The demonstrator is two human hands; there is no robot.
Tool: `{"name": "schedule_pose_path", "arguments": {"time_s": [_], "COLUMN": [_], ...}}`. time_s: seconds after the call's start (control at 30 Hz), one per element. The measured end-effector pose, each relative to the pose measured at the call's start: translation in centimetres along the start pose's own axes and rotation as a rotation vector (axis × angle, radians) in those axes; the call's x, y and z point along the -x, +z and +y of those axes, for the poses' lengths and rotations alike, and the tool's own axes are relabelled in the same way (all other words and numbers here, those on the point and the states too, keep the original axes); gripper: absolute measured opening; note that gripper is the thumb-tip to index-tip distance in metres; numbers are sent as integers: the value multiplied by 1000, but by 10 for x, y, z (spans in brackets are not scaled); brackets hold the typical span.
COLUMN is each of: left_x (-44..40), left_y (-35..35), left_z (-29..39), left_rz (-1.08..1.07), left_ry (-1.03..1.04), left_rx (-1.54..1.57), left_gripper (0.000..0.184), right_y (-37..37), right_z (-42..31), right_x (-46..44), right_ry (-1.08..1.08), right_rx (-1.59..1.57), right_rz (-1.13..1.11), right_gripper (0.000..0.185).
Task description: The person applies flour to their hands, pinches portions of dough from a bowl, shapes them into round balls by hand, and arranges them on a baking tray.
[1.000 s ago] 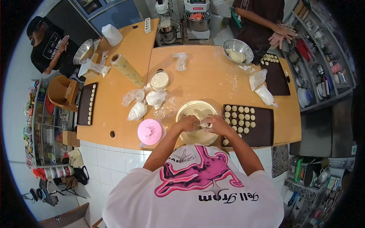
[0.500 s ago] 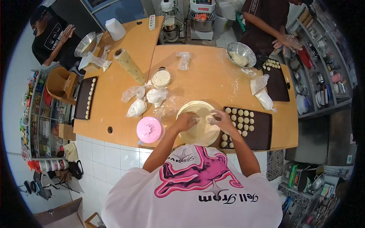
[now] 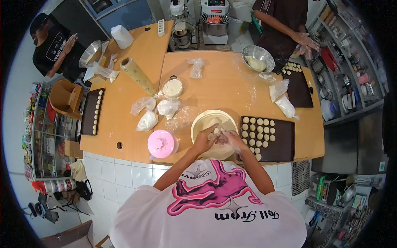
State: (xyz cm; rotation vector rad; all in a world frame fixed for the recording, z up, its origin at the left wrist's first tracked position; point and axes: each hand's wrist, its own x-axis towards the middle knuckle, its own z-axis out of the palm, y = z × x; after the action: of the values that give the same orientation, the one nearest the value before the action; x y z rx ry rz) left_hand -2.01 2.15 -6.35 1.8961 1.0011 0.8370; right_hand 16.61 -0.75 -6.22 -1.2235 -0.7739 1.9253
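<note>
Sticking looked like the first thing that could go wrong. The small dough piece [image 3: 216, 131] seemed soft, and if it got too warm or wet it might cling to the fingers and pull out of shape. It was over the cream bowl [image 3: 214, 111], between the person's two hands. The left hand [image 3: 204, 140] had its fingers curled around it. The right hand [image 3: 233, 141] was close beside it, dusty white in places, and I couldn't tell if it gripped the piece or only touched it. A loose hold could drop the piece onto the big dough lump [image 3: 212, 121] in the bowl. The right arm [image 3: 253, 164] was very near the dark baking tray [image 3: 283, 142], so a bump could squash the dough balls [image 3: 259, 129] on that side. The piece looked pale and creamy, much like those balls, but fingers hid most of it, so I couldn't see if it was smooth.
</note>
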Motion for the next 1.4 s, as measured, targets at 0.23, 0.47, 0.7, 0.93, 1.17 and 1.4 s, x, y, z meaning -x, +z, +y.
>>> {"name": "schedule_pose_path", "arguments": {"time_s": [0.23, 0.47, 0.7, 0.93, 1.17, 1.4], "left_x": [21, 30, 34, 35, 2, -35], "left_y": [3, -3, -14, -24, 15, -1], "left_z": [-30, -30, -46, -31, 2, 30], "left_rz": [-75, -183, -212, -190, -152, 85], "left_ry": [-135, -95, -217, -304, -605, -435], "left_rx": [28, -227, -167, 114, 1219, 1790], "left_gripper": [36, 37, 35, 35, 57, 70], "right_y": [-37, -10, -3, 0, 41, 60], "right_z": [53, 41, 52, 69, -2, -27], "right_x": [-32, -11, -11, -25, -21, 14], "right_ry": [-279, -162, -136, -142, -739, -745], "right_rx": [747, 970, 990, 552, 813, 1092], "right_rz": [237, 78, -22, -8, 362, -17], "right_gripper": [37, 38, 39, 48, 51, 49]}}
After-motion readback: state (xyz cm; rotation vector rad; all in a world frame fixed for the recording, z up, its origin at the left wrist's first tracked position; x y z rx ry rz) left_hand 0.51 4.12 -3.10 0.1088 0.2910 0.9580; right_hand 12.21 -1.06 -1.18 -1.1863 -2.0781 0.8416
